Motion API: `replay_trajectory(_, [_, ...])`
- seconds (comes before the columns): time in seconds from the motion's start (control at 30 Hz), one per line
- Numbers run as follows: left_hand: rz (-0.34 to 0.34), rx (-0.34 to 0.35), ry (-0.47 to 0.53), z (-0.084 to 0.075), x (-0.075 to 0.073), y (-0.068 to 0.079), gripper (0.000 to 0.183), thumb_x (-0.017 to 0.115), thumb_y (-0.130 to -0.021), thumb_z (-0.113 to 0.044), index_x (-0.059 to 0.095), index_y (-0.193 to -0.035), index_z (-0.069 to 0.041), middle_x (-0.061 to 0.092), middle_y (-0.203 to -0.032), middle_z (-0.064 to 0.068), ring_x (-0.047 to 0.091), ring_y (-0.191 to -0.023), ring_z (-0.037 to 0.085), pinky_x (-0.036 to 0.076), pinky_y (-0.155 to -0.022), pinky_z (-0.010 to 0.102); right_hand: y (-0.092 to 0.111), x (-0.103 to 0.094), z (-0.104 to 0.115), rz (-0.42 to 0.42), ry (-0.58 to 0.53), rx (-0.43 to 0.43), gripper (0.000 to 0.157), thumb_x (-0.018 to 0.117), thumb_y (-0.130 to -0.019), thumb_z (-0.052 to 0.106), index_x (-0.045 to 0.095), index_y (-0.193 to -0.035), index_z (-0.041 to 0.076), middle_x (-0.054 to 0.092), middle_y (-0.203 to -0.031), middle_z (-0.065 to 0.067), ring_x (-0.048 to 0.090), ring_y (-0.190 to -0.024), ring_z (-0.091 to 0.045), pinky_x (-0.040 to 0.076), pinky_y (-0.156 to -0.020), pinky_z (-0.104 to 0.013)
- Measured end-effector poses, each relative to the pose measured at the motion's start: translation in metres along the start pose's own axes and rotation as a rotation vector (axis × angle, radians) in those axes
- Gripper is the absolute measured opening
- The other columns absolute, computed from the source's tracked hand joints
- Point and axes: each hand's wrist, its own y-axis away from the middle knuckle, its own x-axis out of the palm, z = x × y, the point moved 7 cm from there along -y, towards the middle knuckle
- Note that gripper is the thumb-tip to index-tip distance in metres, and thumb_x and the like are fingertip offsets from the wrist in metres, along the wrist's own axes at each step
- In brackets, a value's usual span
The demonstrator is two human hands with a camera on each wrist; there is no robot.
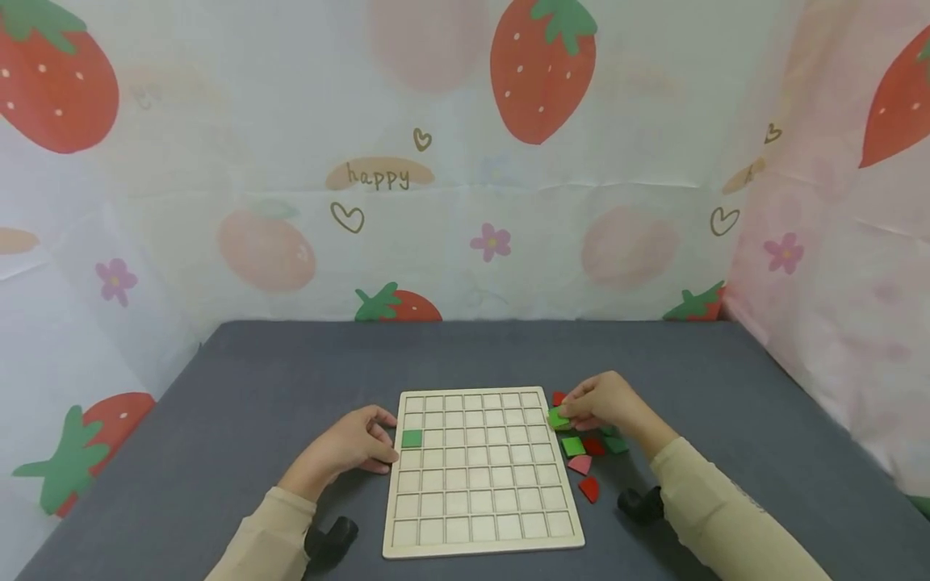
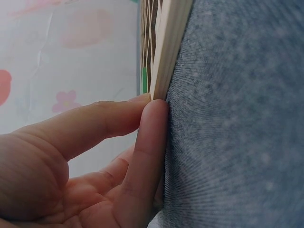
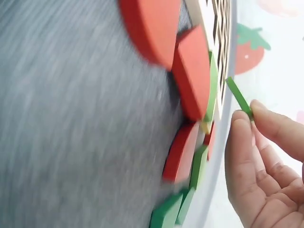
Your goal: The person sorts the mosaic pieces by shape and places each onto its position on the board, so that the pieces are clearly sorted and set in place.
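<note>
A pale wooden grid board (image 1: 465,553) lies on the dark table, with one green square tile (image 1: 412,438) in a cell of its leftmost column. At the board's left edge rests my left hand (image 1: 356,440), its thumb and a finger touching the rim (image 2: 164,71). My right hand (image 1: 599,401) pinches a bright green square tile (image 3: 239,97) between thumb and finger, raised near the board's upper right edge. Beneath and beside that hand lie loose pieces: a light green square (image 1: 573,446), a pink rounded piece (image 1: 580,464) and a red rounded piece (image 1: 590,489).
More red pieces (image 1: 594,446) and dark green pieces (image 1: 616,445) lie right of the board, partly behind the right hand. A black wrist mount (image 1: 641,507) sits under each forearm. A fabric backdrop with strawberries (image 1: 543,73) stands behind the table (image 1: 305,355).
</note>
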Motion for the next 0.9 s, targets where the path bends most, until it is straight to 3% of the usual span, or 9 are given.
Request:
replay_trajectory(0.27, [-0.011, 0.004, -0.01, 0.0, -0.001, -0.002, 0.048, 0.072, -0.082, 0.007, 0.05, -0.125, 0.007, 0.056, -0.086, 0.012, 0.063, -0.071, 0.02, 0.06, -0.064, 0.034, 0.0, 0.021, 0.018, 0.027, -0.083, -0.03, 0.018, 0.078, -0.084, 0.007, 0.073, -0.097, -0.004, 0.074, -0.077, -0.009, 0.071, -0.064, -0.016, 0.062, -0.066, -0.033])
replay_trajectory(0.73, [-0.012, 0.0, 0.008, 0.002, -0.001, 0.0, 0.047, 0.071, -0.082, 0.008, 0.051, -0.124, 0.007, 0.056, -0.085, 0.011, 0.062, -0.069, 0.02, 0.06, -0.064, 0.033, -0.001, 0.069, 0.042, 0.154, -0.157, -0.062, 0.011, 0.076, -0.085, 0.004, 0.074, -0.093, -0.003, 0.075, -0.078, -0.01, 0.072, -0.065, -0.016, 0.063, -0.07, -0.034])
replay_trajectory(0.9, [-0.024, -0.005, 0.013, 0.001, 0.0, -0.001, 0.047, 0.072, -0.081, 0.009, 0.051, -0.123, 0.006, 0.055, -0.085, 0.011, 0.061, -0.069, 0.02, 0.06, -0.063, 0.033, -0.001, 0.079, 0.049, 0.152, -0.173, -0.061, 0.009, 0.076, -0.084, 0.002, 0.074, -0.091, -0.002, 0.074, -0.076, -0.009, 0.071, -0.063, -0.015, 0.063, -0.068, -0.033])
